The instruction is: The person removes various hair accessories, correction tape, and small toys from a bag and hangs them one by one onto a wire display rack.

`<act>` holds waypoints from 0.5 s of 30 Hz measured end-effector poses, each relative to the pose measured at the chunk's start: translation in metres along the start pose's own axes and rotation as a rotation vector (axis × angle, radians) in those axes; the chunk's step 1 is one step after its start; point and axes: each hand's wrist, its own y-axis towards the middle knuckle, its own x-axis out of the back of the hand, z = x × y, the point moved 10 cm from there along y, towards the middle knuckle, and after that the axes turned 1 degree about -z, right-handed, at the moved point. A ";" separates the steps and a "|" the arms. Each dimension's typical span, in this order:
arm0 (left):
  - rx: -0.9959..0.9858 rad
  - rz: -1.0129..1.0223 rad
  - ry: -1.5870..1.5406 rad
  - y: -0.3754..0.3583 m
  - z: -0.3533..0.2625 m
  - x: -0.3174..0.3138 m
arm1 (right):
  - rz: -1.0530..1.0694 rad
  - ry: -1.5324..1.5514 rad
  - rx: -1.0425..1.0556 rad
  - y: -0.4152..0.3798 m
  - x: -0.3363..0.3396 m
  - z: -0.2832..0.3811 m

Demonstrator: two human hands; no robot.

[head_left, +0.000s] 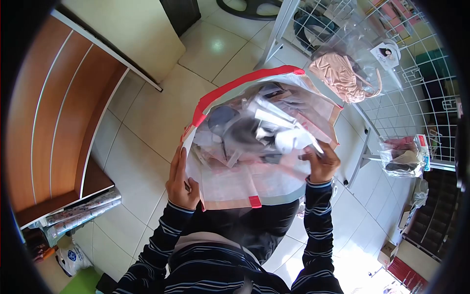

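Observation:
A large pale bag (230,183) with a red-trimmed rim stands wide open in front of my body. Its inside is full of clear plastic packets (298,95), some with dark or pink contents. At its left edge, my left hand (182,183) grips the side, the fingers lying along the outside and the thumb bent. Over the right part of the opening, my right hand (323,165) is closed on a clear plastic packet (286,130) with white and dark parts. Motion smears this packet, so its contents cannot be made out.
To the right stands a white wire rack (416,81), where a packet of pinkish cloth (338,76) and another plastic packet (404,157) hang. A brown wooden panel (58,112) is at the left, with wrapped rolls (83,213) below it. Light tiles (142,161) cover the floor.

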 end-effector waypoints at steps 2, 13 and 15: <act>-0.008 -0.002 0.012 0.001 -0.001 -0.001 | -0.051 -0.020 -0.059 0.003 0.018 -0.004; -0.131 -0.046 0.001 0.009 -0.009 -0.001 | 0.150 -0.557 0.336 0.008 -0.065 -0.032; -0.157 -0.051 0.068 0.009 -0.008 0.001 | -0.013 -0.571 0.367 -0.009 -0.047 0.001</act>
